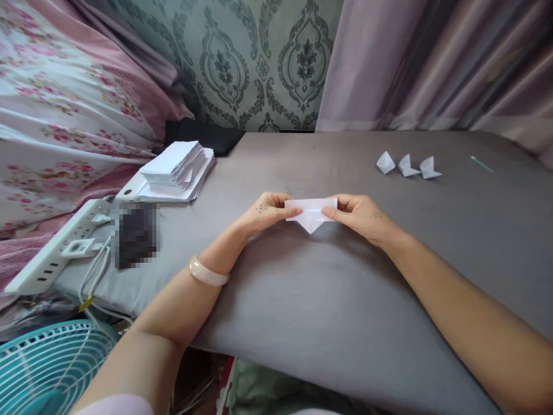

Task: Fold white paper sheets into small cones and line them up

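Note:
Between my hands is a folded sheet of white paper (311, 214), a flat band with a triangular point hanging below its middle. My left hand (268, 212) pinches the band's left end, thumb in front and fingers behind. At the other end, my right hand (355, 214) grips it the same way, its thumb lying across the front. The fingertips behind the paper are hidden. Farther off to the right, three folded white paper pieces (408, 166) stand in a row on the grey cloth surface (328, 300).
A stack of white paper (173, 167) lies at the left, near a white power strip (56, 245) with plugged-in cables. A dark blurred-out object (136, 233) rests beside it. A cotton swab (482, 164) lies far right. A turquoise fan (52, 369) stands below the left edge.

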`<state>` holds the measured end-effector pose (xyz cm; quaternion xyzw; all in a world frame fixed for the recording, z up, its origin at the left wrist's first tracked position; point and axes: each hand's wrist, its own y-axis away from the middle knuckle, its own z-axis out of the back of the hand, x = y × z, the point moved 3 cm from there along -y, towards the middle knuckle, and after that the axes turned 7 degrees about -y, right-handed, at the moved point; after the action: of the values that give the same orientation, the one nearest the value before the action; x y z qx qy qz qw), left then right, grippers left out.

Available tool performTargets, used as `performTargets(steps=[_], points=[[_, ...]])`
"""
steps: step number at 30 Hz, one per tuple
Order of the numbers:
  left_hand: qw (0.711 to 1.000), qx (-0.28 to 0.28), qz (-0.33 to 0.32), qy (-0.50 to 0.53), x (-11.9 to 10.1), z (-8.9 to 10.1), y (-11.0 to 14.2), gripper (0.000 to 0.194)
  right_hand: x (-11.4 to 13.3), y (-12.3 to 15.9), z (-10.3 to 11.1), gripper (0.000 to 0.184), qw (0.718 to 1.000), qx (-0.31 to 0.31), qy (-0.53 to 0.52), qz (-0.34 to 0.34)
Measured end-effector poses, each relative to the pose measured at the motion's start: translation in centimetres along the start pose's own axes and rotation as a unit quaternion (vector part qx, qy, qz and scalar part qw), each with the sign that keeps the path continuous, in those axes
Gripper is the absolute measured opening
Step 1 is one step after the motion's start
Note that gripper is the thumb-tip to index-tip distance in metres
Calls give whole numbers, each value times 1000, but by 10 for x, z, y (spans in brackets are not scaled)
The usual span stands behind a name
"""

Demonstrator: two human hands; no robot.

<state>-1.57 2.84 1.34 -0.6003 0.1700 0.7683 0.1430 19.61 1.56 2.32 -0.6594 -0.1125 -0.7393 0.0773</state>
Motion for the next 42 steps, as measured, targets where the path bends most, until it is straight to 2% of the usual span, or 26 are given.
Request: performTargets(steps=[4,6,7,9,11,13,15,17,19,23,28,33,37,39,42], points=[[998,3,-44,-39,-1,0,-1,30,2,0,3,25,998,26,56,1],[987,-34,-108,-114,-6,3,0,28,5,0,5,22,992,12,111,50],[972,-62,-154,-166,-9,4,0,27,7,0,6,20,984,-2,149,97],[916,-114,-256,-287,-17,5,4,23,13,1,7,15,943,-33,248,221],[834,-136,-342,-412,-21,2,8,23,16,5,5,16,867,-55,358,342],[748,-135,-390,-520,-21,-3,10,25,13,9,1,18,782,-62,457,420],[680,-124,-406,-598,-17,-9,10,28,7,10,-2,19,715,-60,523,461],[639,-106,-402,-647,-14,-15,10,30,0,11,-4,20,679,-53,559,473],[624,-75,-387,-675,-10,-20,8,32,-6,11,-6,23,670,-40,579,463],[646,-12,-326,-690,-5,-26,7,32,-13,13,-8,26,690,2,594,413],[708,22,-235,-666,-5,-25,9,35,-16,16,-6,25,744,18,564,358],[797,-8,-156,-584,-2,-18,6,30,-21,14,0,19,819,1,496,288],[862,-24,-103,-496,1,-11,2,20,-22,10,4,16,891,-24,410,192],[884,-30,-84,-460,1,-8,1,19,-22,8,7,16,916,-37,374,142],[905,-49,-52,-419,0,-6,1,20,-23,4,11,17,936,-47,338,88]])
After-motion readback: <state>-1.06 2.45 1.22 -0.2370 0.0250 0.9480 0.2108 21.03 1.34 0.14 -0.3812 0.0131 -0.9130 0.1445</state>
